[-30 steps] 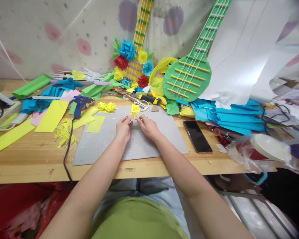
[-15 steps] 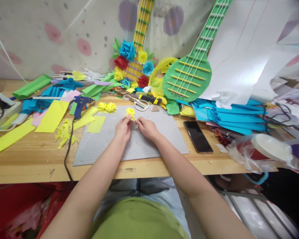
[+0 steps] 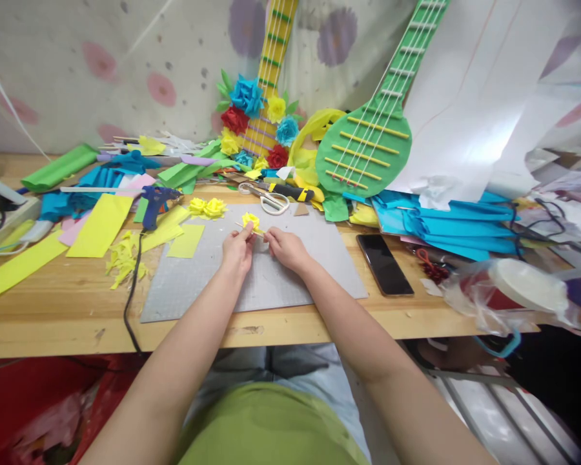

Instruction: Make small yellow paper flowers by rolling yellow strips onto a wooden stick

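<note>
Over the grey cutting mat (image 3: 193, 290), my left hand (image 3: 238, 250) pinches a yellow paper flower (image 3: 250, 221) between thumb and fingers. My right hand (image 3: 285, 247) is closed on a thin pale stick (image 3: 259, 234) that runs beside the flower; the stick's other end pokes out past the left thumb. How stick and flower join is hidden by the fingers. Two finished-looking yellow paper roses (image 3: 208, 207) lie at the mat's upper left edge. White-handled scissors (image 3: 274, 203) rest just beyond my hands.
A blue glue gun (image 3: 153, 205) with a black cord stands left, among yellow paper strips (image 3: 101, 226). Behind are a green paper lute (image 3: 365, 155) and a yellow one (image 3: 274, 58) with paper flowers. A phone (image 3: 385, 265) and a bagged cup (image 3: 513, 287) are at right.
The flower has tipped slightly left and toward me, with my left thumb now across its base. The right hand stays nearly in place.
</note>
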Action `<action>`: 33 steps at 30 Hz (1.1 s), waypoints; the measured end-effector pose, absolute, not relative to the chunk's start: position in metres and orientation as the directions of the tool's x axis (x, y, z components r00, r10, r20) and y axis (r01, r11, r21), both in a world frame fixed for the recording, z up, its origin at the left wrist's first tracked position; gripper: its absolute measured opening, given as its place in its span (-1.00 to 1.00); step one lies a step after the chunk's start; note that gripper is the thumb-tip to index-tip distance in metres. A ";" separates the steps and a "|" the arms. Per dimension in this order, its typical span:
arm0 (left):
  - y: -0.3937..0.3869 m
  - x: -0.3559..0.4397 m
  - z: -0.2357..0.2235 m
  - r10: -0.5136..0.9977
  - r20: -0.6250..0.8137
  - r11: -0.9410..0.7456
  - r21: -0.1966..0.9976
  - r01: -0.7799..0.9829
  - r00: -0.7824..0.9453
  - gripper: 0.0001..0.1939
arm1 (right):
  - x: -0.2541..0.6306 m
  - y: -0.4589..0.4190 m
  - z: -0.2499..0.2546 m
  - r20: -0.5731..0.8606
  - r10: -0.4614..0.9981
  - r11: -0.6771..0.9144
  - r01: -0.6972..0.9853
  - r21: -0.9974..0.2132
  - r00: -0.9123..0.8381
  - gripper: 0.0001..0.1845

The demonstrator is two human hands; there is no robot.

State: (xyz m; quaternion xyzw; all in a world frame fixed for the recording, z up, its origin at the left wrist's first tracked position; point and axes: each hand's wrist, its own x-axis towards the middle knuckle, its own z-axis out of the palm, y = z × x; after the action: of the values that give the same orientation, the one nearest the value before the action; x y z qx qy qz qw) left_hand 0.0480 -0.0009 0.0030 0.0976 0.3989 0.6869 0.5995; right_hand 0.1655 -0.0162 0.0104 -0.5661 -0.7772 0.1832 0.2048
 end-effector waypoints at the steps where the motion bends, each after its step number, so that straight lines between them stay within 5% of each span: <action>1: -0.001 0.048 0.004 0.903 -0.340 0.032 0.664 -0.747 -0.264 -0.63 | 0.165 -0.016 0.009 0.126 0.953 0.299 0.807 -0.509 -0.274 -0.67; 11: -0.006 0.045 0.011 0.949 -0.279 0.072 0.652 -0.754 -0.150 -0.88 | 0.168 -0.015 0.007 0.174 0.961 0.272 0.857 -0.437 -0.216 -0.70; 21: -0.005 0.046 0.005 0.934 -0.240 0.008 0.752 -0.659 -0.263 -0.64 | 0.171 -0.014 0.008 0.180 0.962 0.262 0.878 -0.401 -0.205 -0.70; 33: -0.004 0.046 0.003 0.927 -0.236 -0.026 0.736 -0.677 -0.292 -0.62 | 0.170 -0.014 0.004 0.251 0.943 0.322 0.802 -0.503 -0.221 -0.78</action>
State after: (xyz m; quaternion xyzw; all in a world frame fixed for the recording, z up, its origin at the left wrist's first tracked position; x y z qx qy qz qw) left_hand 0.0461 -0.0038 0.0028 0.1572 0.3974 0.6987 0.5738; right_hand 0.1697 -0.0144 0.0044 -0.5667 -0.7696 0.1343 0.2618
